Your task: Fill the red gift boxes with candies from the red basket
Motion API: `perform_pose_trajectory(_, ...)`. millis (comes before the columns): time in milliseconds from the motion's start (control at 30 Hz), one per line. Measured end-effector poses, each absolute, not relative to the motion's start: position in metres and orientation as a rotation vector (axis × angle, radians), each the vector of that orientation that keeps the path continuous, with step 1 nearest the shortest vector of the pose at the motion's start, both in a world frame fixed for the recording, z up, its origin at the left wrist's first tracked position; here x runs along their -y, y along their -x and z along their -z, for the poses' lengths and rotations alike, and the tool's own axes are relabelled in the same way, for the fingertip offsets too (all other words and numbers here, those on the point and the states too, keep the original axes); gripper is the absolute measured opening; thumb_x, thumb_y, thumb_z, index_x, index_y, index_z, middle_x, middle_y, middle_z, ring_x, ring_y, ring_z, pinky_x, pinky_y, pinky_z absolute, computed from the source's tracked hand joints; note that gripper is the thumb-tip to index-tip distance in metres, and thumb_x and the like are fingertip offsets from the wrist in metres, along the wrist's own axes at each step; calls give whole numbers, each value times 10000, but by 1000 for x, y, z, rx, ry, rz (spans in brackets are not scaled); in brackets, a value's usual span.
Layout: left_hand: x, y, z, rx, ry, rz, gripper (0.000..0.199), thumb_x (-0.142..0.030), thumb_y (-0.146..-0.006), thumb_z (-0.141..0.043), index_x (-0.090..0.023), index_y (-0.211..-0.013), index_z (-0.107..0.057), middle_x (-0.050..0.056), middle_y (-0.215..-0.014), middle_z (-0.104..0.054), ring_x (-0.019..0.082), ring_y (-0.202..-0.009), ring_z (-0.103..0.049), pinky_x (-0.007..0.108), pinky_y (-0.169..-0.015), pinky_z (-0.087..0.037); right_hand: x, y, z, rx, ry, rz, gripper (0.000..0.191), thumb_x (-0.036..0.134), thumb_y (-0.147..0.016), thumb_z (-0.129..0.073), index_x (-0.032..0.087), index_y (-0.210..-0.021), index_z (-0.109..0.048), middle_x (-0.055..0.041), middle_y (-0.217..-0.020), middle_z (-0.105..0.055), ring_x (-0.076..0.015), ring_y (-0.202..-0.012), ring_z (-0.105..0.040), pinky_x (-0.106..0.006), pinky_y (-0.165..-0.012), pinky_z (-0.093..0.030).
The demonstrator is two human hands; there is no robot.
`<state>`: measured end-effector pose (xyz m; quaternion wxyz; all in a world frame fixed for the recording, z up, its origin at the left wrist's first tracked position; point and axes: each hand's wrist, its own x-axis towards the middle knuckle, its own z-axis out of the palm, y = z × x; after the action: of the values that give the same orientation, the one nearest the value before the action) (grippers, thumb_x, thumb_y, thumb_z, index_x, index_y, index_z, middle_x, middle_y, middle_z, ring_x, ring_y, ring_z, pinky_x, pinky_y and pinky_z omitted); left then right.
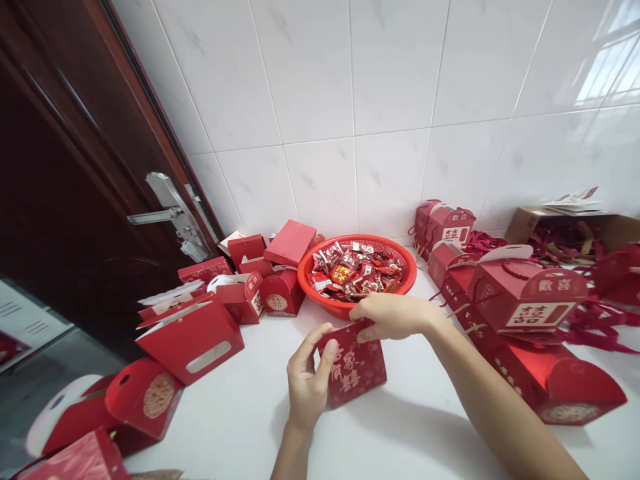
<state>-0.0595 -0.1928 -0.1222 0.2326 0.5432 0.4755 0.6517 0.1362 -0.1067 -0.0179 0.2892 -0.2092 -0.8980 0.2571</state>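
A dark red paper gift box (356,373) with pale Chinese characters stands on the white table in front of me, slightly tilted. My left hand (306,387) grips its left side, thumb on the front face and fingers behind the edge. At the top right corner, my right hand (393,316) pinches the upper edge of the box; some of its fingertips are hidden behind the panel. Just beyond both hands sits a red plastic basket (303,285) filled with wrapped sweets (345,270). The inside of the box cannot be seen.
Several red boxes (193,340) crowd the left, near a dark door (60,167) with a metal handle. More boxes (530,293) with cords line the right. Magenta ribbons (595,333) lie beyond them, beside a cardboard carton (520,225). A tiled wall (320,80) rises behind.
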Motion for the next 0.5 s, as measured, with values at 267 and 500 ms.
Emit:
perform_pose_trajectory(267, 195, 59, 128, -1273, -1450, -1807, 479, -431, -877, -684, -194, -1289, -624, 116, -1183, -718, 255, -1060, -698, 361, -918, -567, 114, -125, -12, 2831, 713, -622, 284, 94, -822, -656, 165, -564, -559, 54, -518, -503, -69, -482, -413, -228, -498, -315)
perform_pose_trajectory(500, 191, 63, 126, -1023, -1255, -2192, 527, -416, -858, -676, -237, -1340, -561, 97, -1257, -660, 239, -1155, -628, 362, -998, -493, 156, -162, -65, 2462, 930, -122, 165, 218, -949, -592, 174, -836, -703, -19, -781, -684, -125, -676, -564, -259, -605, -374)
